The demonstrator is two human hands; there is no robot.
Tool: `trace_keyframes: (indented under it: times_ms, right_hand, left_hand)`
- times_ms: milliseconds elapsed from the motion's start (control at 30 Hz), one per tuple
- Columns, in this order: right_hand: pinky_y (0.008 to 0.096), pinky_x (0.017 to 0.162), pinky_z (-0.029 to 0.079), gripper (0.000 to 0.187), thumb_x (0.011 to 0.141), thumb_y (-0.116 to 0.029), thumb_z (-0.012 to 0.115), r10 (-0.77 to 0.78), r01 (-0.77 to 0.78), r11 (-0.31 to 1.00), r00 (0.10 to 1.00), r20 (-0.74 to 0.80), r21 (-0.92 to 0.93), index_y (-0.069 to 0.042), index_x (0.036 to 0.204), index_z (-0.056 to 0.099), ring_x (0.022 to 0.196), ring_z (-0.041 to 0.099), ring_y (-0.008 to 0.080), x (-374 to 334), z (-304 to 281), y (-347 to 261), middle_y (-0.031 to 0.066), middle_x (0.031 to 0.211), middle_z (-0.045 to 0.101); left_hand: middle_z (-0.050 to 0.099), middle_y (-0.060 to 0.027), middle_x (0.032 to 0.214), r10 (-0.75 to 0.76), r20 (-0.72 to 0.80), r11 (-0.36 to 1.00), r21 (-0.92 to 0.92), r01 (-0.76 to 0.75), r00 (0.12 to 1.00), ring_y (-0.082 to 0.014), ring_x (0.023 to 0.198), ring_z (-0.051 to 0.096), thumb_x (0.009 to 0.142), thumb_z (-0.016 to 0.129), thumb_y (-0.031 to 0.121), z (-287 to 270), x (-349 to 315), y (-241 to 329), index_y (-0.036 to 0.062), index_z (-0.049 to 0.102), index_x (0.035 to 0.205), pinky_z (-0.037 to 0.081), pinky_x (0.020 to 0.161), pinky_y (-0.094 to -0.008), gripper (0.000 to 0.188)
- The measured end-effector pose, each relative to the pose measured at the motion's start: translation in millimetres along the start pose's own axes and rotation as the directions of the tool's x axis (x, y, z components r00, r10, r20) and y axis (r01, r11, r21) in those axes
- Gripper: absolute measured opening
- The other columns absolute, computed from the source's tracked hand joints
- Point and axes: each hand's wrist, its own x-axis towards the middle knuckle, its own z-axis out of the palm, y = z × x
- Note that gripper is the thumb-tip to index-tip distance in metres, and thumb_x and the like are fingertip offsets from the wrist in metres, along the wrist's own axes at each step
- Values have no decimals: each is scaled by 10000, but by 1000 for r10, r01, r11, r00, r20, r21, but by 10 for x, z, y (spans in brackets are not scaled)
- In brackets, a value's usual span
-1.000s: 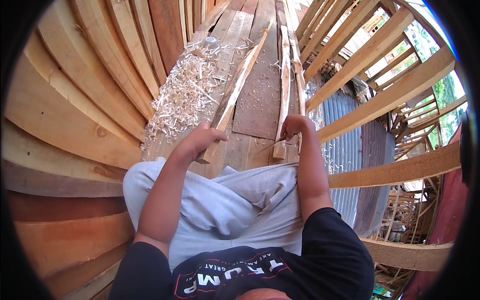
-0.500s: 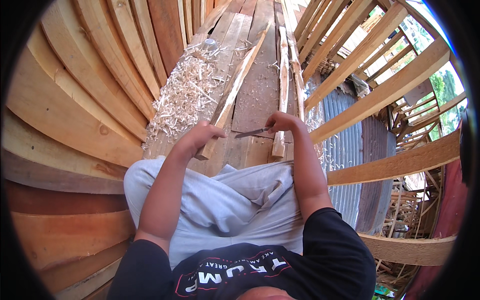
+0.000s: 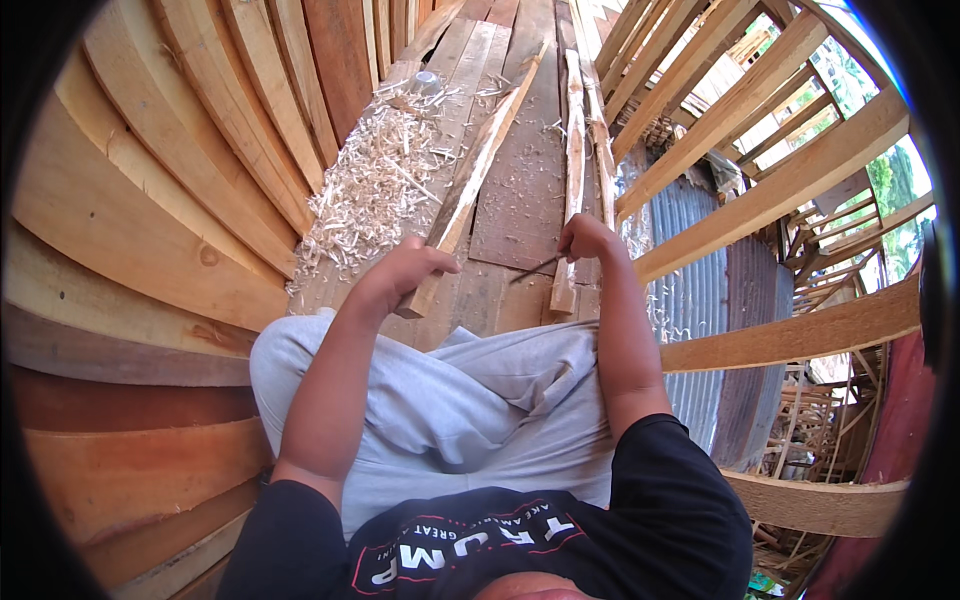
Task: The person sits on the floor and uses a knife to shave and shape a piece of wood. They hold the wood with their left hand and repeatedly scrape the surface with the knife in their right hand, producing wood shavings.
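My left hand (image 3: 408,272) is closed round the near end of a long, partly shaved wooden pole (image 3: 472,187), which slants away from me over the floorboards. My right hand (image 3: 588,238) grips a knife (image 3: 537,269) by its handle, which the fingers hide. The thin dark blade points left and toward me, apart from the pole. Just under the right hand lies a second pale shaved pole (image 3: 573,150), its near end on the boards in front of my legs.
Curly wood shavings (image 3: 370,190) are heaped left of the pole, with a clear cup-like object (image 3: 426,82) at their far edge. Upright planks (image 3: 150,215) line the left side. On the right, a slatted wooden railing (image 3: 790,335) stands above corrugated metal sheets (image 3: 690,250).
My right hand has shifted slightly right with the knife, away from the pole in my left hand. The blade has turned and looks narrower. My left hand keeps its hold.
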Motion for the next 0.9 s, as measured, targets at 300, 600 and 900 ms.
trace_keyframes:
  times_ms: [300,600,900]
  right_hand:
    - [307,723,526,302,668,-78,832,-231,218,951,972,38,219,-66,958,749,765,668,144,167,177,-509,55,828,732]
    - [343,744,523,223,720,-97,788,-125,198,941,957,-261,275,-68,937,744,783,679,213,431,196,-600,101,871,731]
    - [315,726,535,189,707,-13,770,128,117,909,833,-538,399,-28,892,739,787,684,166,544,217,31,93,833,732]
  left_hand:
    - [566,-137,1043,14,-15,1000,-3,-15,1000,-256,869,595,712,754,280,-12,-9,-35,-42,481,1181,542,615,-465,631]
    - [586,-148,1006,-11,-48,1000,-3,11,999,-229,862,604,707,758,280,21,-103,55,-67,507,1146,538,628,-384,614]
    - [594,-150,999,37,-4,999,-17,-37,999,-227,869,603,709,749,282,64,-52,74,-82,509,1163,527,695,-365,630]
